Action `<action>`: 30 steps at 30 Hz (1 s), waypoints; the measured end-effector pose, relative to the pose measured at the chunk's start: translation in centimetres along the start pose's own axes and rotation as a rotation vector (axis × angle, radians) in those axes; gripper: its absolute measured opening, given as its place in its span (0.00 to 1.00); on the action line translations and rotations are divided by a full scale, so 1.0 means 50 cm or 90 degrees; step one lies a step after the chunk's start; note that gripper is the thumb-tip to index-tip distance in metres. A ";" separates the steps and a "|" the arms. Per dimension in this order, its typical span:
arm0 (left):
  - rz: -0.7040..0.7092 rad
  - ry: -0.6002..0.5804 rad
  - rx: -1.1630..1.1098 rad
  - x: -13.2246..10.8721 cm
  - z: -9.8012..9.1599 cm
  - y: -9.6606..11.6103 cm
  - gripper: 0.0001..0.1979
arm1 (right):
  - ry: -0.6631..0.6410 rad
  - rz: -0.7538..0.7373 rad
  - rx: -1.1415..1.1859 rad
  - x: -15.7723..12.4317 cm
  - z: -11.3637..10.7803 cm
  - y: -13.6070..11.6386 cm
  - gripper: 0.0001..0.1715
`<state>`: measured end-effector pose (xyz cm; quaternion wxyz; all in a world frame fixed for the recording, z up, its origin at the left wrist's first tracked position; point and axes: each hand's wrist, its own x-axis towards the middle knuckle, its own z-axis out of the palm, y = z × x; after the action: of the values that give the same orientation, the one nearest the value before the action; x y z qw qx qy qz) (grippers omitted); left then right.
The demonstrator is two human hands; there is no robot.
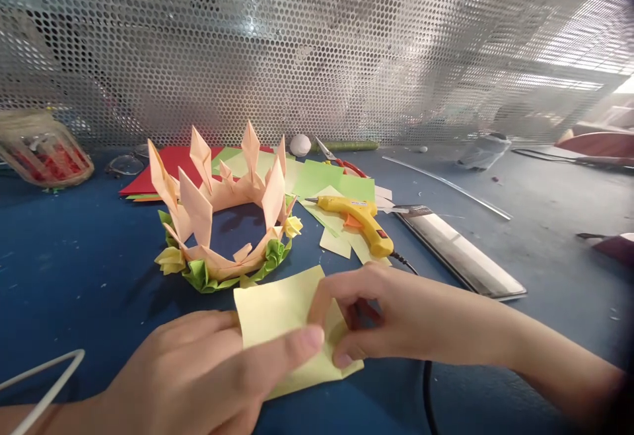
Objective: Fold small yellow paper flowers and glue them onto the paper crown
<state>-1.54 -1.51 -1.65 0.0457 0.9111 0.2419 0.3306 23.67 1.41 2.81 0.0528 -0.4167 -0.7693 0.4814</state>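
Observation:
Between my two hands is a square of pale yellow paper [277,309], tilted toward me just above the blue table. My left hand [208,362] grips its left side, thumb lying across the front and the other fingers behind. On the right side, my right hand [366,316] has its thumb and index finger curled against the sheet. Just beyond the paper stands a peach folded-paper crown [225,263] with upright points. Green paper leaves [275,257] and yellow paper flowers [171,260] trim its lower edge.
A yellow glue gun [354,214] lies on green and yellow paper sheets [321,177], its cord running toward me. Scissors [341,161], a phone-like dark slab [460,250], a clear glue stick [446,184] and a glass jar [44,151] lie around. A perforated metal screen [297,45] closes the back.

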 end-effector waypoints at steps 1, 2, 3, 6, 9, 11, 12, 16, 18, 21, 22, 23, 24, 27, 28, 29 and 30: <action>0.022 -0.008 0.028 -0.001 0.001 0.000 0.22 | -0.014 -0.002 0.013 0.000 -0.001 -0.001 0.07; 0.030 -0.007 0.055 -0.003 0.003 0.000 0.19 | -0.025 -0.006 0.023 -0.001 -0.001 -0.002 0.06; 0.032 0.004 0.082 -0.006 0.006 0.001 0.18 | -0.029 -0.009 0.024 -0.001 -0.002 -0.002 0.07; 0.058 0.026 0.167 -0.017 0.013 0.005 0.17 | -0.018 -0.021 -0.022 -0.001 0.000 -0.001 0.08; 0.092 0.009 0.261 -0.028 0.015 0.010 0.14 | 0.009 -0.086 -0.090 0.000 0.011 0.008 0.13; 0.108 0.015 0.310 -0.032 0.014 0.012 0.12 | 0.049 -0.150 -0.116 -0.001 0.022 0.019 0.16; 0.115 0.018 0.325 -0.032 0.013 0.013 0.11 | 0.071 -0.181 -0.122 -0.002 0.027 0.024 0.16; 0.147 0.026 0.338 -0.020 0.016 0.017 0.09 | 0.130 -0.243 -0.141 -0.005 0.041 0.039 0.16; 0.135 0.024 0.294 -0.010 0.016 0.019 0.10 | 0.141 -0.244 -0.140 -0.005 0.044 0.040 0.17; 0.071 -0.005 0.125 0.002 0.011 0.021 0.13 | 0.146 -0.251 -0.140 -0.002 0.045 0.039 0.19; 0.042 -0.029 0.061 0.005 0.008 0.020 0.14 | 0.148 -0.253 -0.144 -0.002 0.046 0.039 0.19; 0.009 -0.057 0.006 0.007 0.005 0.018 0.15 | 0.151 -0.252 -0.146 -0.003 0.045 0.039 0.19; -0.025 -0.083 -0.035 0.008 0.002 0.015 0.15 | 0.154 -0.248 -0.144 -0.004 0.045 0.038 0.19; -0.115 -0.157 -0.097 0.008 -0.006 0.006 0.14 | 0.125 -0.226 -0.112 -0.010 0.039 0.037 0.20; -0.131 -0.179 -0.108 0.009 -0.008 0.003 0.14 | 0.106 -0.217 -0.103 -0.012 0.037 0.036 0.20; -0.137 -0.202 -0.114 0.011 -0.010 0.001 0.14 | 0.089 -0.210 -0.099 -0.014 0.035 0.035 0.20; -0.139 -0.224 -0.116 0.013 -0.012 0.000 0.14 | 0.078 -0.208 -0.102 -0.016 0.033 0.035 0.20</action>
<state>-1.49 -1.23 -0.83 0.2044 0.9154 0.2963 0.1802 24.43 0.04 0.82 0.1436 -0.3178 -0.8580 0.3772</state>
